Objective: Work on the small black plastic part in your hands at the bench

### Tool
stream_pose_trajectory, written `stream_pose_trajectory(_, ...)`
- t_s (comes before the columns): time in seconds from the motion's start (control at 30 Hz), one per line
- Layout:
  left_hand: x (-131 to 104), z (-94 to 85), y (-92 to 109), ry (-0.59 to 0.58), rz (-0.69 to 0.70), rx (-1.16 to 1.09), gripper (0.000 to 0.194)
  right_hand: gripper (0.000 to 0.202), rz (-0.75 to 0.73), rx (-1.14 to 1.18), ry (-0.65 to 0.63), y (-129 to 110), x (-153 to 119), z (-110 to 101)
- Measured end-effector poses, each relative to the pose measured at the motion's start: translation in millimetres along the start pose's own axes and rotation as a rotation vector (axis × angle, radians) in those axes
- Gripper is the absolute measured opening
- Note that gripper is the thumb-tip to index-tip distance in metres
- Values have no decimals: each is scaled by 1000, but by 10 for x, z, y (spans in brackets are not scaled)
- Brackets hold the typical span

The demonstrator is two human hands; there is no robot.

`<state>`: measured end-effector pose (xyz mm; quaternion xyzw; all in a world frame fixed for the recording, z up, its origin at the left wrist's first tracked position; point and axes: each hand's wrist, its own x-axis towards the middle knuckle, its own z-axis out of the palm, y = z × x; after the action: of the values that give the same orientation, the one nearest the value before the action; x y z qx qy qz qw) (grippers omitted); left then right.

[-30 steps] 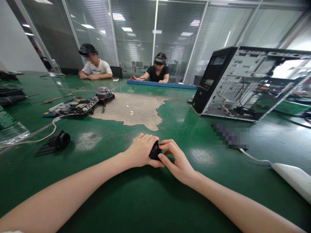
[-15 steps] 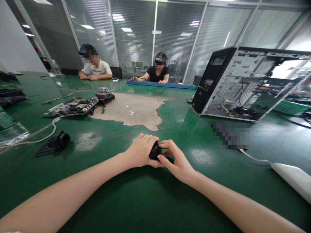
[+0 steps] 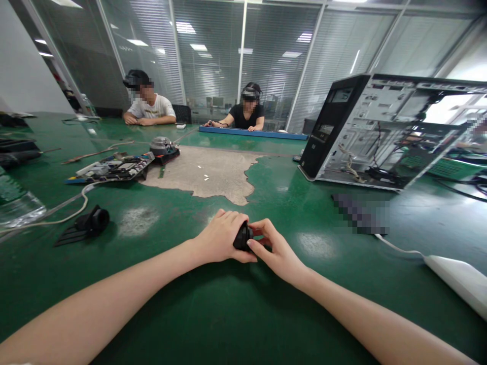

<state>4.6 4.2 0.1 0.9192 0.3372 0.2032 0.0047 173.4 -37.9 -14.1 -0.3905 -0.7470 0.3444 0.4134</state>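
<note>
A small black object [image 3: 241,238] is held between both hands above the green table [image 3: 213,314]. My left hand [image 3: 222,236] wraps round its left side, with the thumb below it. My right hand [image 3: 277,252] pinches the object's right end between thumb and fingertips. Much of the object is hidden by the fingers, and its exact kind cannot be made out. To the left, a black part with a round ring [image 3: 99,219] lies on the table.
An open computer case [image 3: 323,132] stands at the right, near a pixelated item [image 3: 359,213] and a white device [image 3: 456,279]. Circuit boards [image 3: 117,167] and a bottle [image 3: 17,200] are at the left. Two people [image 3: 150,107] sit across the table.
The right fingertips have shifted very slightly on the black object, which seems turned a little. The left hand is in the same place.
</note>
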Motion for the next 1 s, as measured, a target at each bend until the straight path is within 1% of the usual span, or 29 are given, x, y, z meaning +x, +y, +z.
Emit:
stream_pose_trajectory(0.13,-6,-6,7,16,-2,-2,65,18,-99,-66,37,-30,-10,-7)
stream_pose_trajectory(0.23,-6,-6,2,12,0,-11,69,13,-129,-87,57,-26,-10,-7)
stream_pose_trajectory(0.3,-4,-3,-3,9,0,-17,70,14,-113,-71,65,-12,-4,-4)
stream_pose_trajectory(0.37,-3,-1,-8,2,-2,-19,69,18,-62,-40,61,3,5,1)
stream_pose_trajectory(0.43,-1,0,-10,-5,-4,-14,68,22,7,-3,36,10,14,5)
stream_pose_trajectory(0.5,-1,-1,-7,-7,-6,-7,67,22,51,23,8,10,17,8)
stream_pose_trajectory(0.57,-3,-3,0,0,-4,-1,67,21,38,24,1,3,13,9)
stream_pose_trajectory(0.67,-5,-5,10,16,2,4,63,24,-48,-22,27,-7,0,6)
stream_pose_trajectory(0.77,-6,-5,11,24,7,-3,64,20,-103,-70,58,-6,-9,0)
stream_pose_trajectory(0.87,-5,-5,6,21,3,-14,67,17,-105,-63,62,6,-7,-5)
stream_pose_trajectory(1.0,0,-14,5,12,1,-23,65,24,-53,-33,43,10,0,-2)
